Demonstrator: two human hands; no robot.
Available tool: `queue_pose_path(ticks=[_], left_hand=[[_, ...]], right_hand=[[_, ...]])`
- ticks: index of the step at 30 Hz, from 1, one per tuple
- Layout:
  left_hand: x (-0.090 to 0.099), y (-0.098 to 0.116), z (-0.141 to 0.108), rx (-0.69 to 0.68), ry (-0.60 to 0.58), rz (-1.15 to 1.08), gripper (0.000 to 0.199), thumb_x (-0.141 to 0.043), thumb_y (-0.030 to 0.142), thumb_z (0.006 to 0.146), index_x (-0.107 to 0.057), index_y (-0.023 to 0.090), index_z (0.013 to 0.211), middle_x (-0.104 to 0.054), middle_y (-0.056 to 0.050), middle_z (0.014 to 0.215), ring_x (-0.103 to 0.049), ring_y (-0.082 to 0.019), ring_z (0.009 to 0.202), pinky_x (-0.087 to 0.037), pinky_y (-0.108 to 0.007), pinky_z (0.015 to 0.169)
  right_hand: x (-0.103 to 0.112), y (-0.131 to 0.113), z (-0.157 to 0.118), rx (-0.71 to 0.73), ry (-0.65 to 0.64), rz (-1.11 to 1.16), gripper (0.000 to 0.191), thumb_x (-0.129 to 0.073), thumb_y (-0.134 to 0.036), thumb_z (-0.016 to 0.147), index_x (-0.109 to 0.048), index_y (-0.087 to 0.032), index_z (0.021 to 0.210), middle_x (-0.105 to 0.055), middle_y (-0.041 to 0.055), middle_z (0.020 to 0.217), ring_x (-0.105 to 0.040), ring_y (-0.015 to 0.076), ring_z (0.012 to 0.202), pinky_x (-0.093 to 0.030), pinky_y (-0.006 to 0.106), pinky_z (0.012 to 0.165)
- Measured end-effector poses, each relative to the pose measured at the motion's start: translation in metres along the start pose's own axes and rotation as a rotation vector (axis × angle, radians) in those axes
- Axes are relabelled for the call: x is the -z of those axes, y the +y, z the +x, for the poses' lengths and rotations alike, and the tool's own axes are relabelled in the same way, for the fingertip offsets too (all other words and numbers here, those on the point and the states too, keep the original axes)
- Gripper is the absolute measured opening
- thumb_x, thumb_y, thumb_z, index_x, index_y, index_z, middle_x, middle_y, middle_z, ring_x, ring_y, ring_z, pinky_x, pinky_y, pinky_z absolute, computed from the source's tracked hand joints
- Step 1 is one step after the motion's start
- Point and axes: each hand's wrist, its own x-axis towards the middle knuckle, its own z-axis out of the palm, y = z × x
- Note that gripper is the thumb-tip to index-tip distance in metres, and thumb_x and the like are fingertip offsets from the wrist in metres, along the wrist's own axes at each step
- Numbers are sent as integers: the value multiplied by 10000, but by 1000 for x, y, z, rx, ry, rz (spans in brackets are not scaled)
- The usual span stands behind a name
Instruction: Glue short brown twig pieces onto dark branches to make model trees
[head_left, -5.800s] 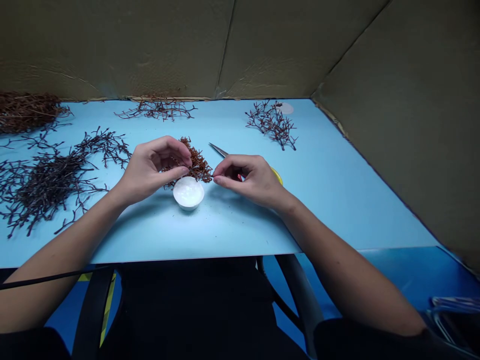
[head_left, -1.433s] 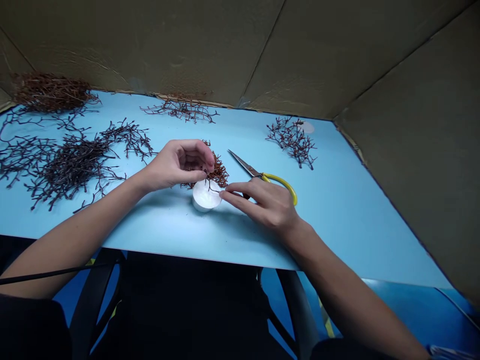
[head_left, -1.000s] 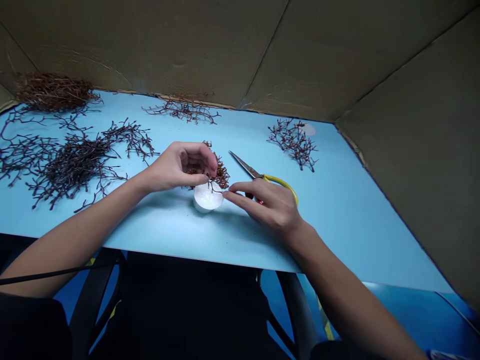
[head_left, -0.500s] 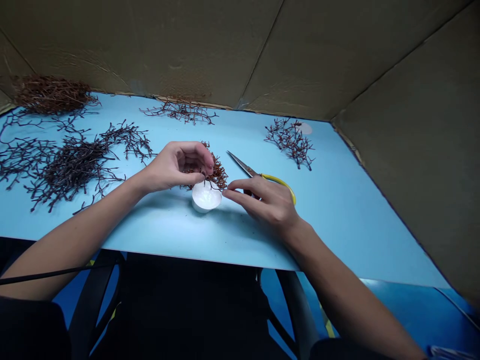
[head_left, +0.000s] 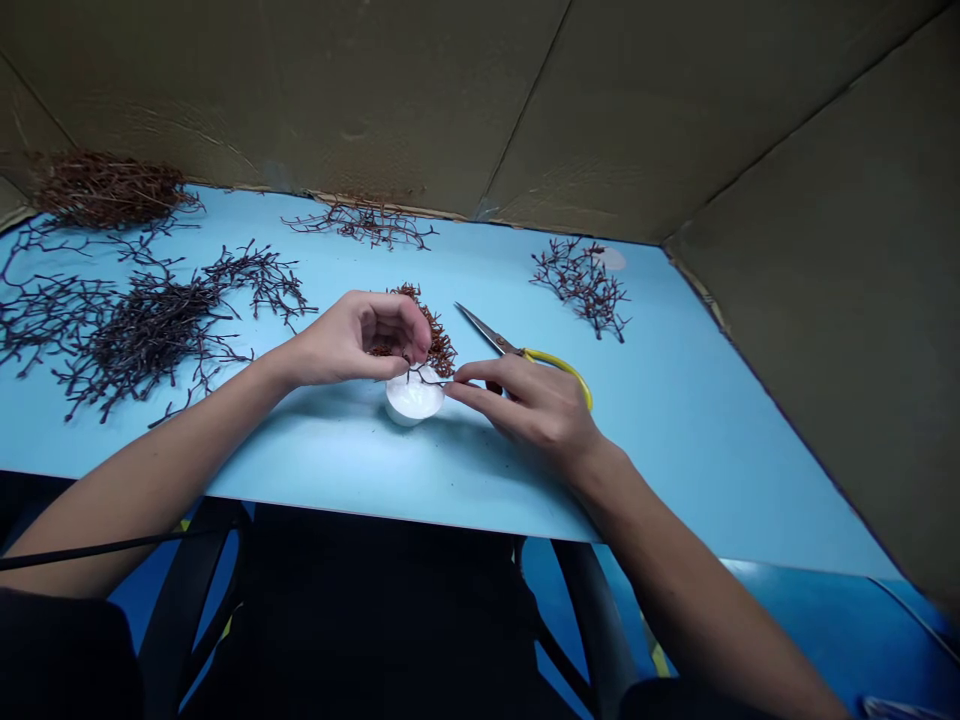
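A thin dark branched twig (head_left: 429, 379) stretches between my hands, just over a small white cup (head_left: 415, 400) with pale, shiny contents. The thumb and forefinger of my right hand (head_left: 529, 398) pinch its right end. My left hand (head_left: 367, 338) is curled, its thumb and a fingertip closed at the twig's left end; the exact contact is partly hidden. Behind the cup lies a pile of short reddish-brown twig pieces (head_left: 441, 345), partly covered by the left hand. Scissors (head_left: 491, 335) with yellow handles lie open-side away beside the right hand, which covers part of them.
Dark branched twigs (head_left: 157, 325) are heaped at left, with a reddish-brown heap (head_left: 112, 190) behind. Smaller bunches lie at the back middle (head_left: 367, 222) and at right (head_left: 581, 285), near a pale disc (head_left: 611, 258). Cardboard walls (head_left: 420, 100) border the blue table (head_left: 697, 430).
My left hand has shifted slightly down, and its thumb has lowered with the twig's left end. The right hand keeps its pinch in nearly the same place.
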Motion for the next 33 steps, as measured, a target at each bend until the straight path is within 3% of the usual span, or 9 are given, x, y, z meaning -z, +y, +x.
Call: queue_pose_path(ticks=[4,9,12,18,21,33], left_hand=[[0,2,1,-22,18,7,253,-810,0,759,-775,176,938,-782,-48,906,-744,-133,836,-617,-222,762],[0,7,0,-66,97,9,232,-860,51,754,-758,170,926,-782,-46,886,-753,-147,826,-629,-241,759],[1,8,0,-87,134,33,230,-887,96,764,-756,178,934,-779,-47,895,-759,-162,843,-636,-258,760],[6,3,1,-107,178,-15,260,-909,107,753,-746,186,939,-780,-39,912,-763,-164,867,-637,-258,768],[8,1,2,-110,184,-46,278,-906,87,745,-748,187,950,-779,-28,899,-758,-150,853,-630,-244,769],[3,0,2,-98,155,41,248,-842,50,759,-756,181,951,-784,-31,905,-763,-155,867,-636,-256,782]], right_hand=[[0,-1,0,-7,18,7,182,-651,-70,1045,-764,-198,1109,-837,86,997,-702,160,725,-491,305,573],[-2,-3,0,-142,82,126,193,-684,-102,1035,-796,-248,1094,-830,60,999,-715,163,754,-538,304,621],[-3,-5,2,-307,106,317,179,-729,-120,1011,-799,-258,1100,-822,60,1038,-710,157,752,-556,296,629],[-5,-11,6,-698,120,713,146,-858,-195,917,-799,-241,1042,-793,28,963,-556,106,594,-479,280,550],[-7,-13,6,-808,94,816,173,-912,-254,869,-807,-234,1005,-770,17,880,-556,112,600,-449,273,533],[-1,-6,9,-669,-33,677,67,-813,-177,945,-812,-230,986,-795,17,905,-551,107,600,-463,286,578]])
